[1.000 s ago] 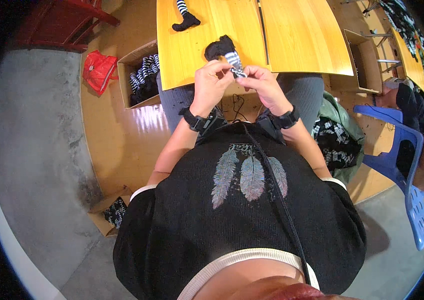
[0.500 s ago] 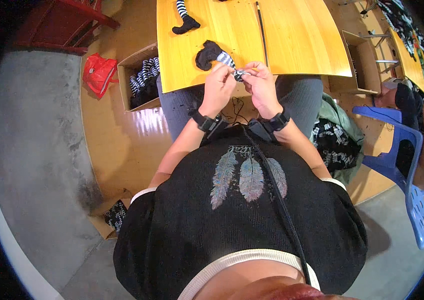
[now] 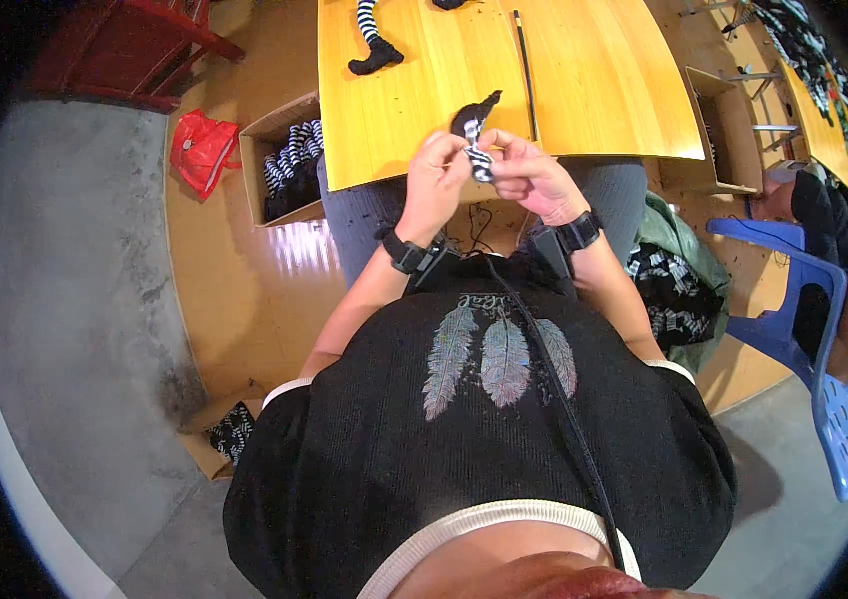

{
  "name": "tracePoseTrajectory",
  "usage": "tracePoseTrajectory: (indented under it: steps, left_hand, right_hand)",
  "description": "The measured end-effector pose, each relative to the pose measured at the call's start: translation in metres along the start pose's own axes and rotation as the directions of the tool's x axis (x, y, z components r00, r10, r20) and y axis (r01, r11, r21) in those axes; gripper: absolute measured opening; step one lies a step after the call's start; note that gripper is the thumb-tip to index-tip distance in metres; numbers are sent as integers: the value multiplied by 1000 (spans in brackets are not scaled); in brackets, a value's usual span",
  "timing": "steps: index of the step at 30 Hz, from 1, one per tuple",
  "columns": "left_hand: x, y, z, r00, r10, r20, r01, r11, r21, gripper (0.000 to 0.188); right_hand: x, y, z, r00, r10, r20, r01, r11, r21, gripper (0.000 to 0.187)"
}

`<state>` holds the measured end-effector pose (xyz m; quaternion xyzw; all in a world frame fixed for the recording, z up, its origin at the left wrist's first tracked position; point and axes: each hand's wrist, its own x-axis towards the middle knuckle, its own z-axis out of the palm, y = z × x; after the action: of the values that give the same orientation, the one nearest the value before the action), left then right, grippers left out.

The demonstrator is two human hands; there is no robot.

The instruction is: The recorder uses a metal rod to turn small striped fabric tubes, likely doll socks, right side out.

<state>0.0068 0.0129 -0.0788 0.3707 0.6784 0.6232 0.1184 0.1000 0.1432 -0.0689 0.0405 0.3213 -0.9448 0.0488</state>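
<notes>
In left hand (image 3: 434, 172): left side of a black-and-white striped knit leg (image 3: 481, 163), pinched narrow between thumb and fingertips. In right hand (image 3: 534, 180): right side of same stripes, matching pinch, remaining fingers bent. Exact finger contacts too small to read. Located right between both hands, at near edge of yellow wooden table (image 3: 614, 90), black end (image 3: 467, 118) pointing away over the tabletop. Probably gripped from both sides because of limp fabric: easier to keep spread and under control. Also held low and close to body, likely for a good look at the stripes.

Farther up the table, left side: second striped leg (image 3: 378, 55) with black boot-shaped foot, well apart from the hands, so out of their way. Thin black rod (image 3: 525, 75) lying lengthwise, purpose unclear. On floor by left knee: cardboard box (image 3: 269, 128) of striped pieces; by right thigh: green sack (image 3: 709, 258) with more. Both presumably sited for easy reach from the seat.
</notes>
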Motion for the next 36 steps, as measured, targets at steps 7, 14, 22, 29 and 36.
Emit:
tracePoseTrajectory:
  steps: [7,14,22,29,36]
  left_hand:
    - [3,2,-14,879,-398,264,475,673,-567,11]
    - [7,4,-15,886,-340,316,464,643,-610,11]
    - [-1,9,-8,948,-235,214,317,719,-618,10]
    - [-3,-5,-1,921,-352,169,384,740,-553,9]
    - [-4,-4,8,963,-268,40,264,894,-363,5]
  right_hand:
    - [4,18,-3,950,-232,-210,175,950,-257,31]
    - [5,18,14,863,-466,-194,304,786,-538,33]
    - [5,24,16,858,-379,-348,203,871,-448,18]
    - [9,25,1,835,-441,-328,387,896,-219,6]
    - [7,19,-7,918,-320,-233,310,948,-78,11]
